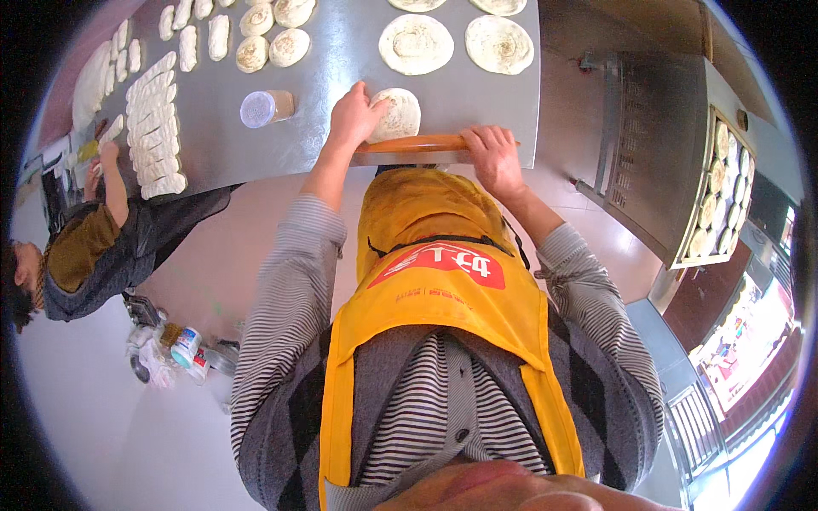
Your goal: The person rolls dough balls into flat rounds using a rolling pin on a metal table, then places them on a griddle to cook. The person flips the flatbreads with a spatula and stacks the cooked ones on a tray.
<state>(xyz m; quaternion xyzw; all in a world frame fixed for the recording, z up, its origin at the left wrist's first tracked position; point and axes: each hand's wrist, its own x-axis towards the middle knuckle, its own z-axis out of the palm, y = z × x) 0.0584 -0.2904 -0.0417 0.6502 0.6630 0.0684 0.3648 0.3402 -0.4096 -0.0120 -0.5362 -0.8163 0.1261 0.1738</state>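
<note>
A small flat round of dough (396, 115) lies on the steel worktop (332, 147) near its front edge. My left hand (356, 115) is at the round's left side, its fingers touching the dough's edge. Just below the round lies a wooden rolling pin (415, 145), roughly parallel to the table edge. The fingers of my right hand (494, 150) are closed over the pin's right part. Whether the pin touches the dough cannot be told. Wider flat rounds with spiral marks (416, 45) (499, 45) sit farther back.
A lidded jar (267, 108) stands left of my left hand. Beyond it are smaller dough rounds (289, 47), dough strips (218, 38) and a row of joined pieces (154, 134). A co-worker (96, 249) handles dough at far left. A metal cabinet (658, 153) bearing a tray of rounds (721, 191) stands right.
</note>
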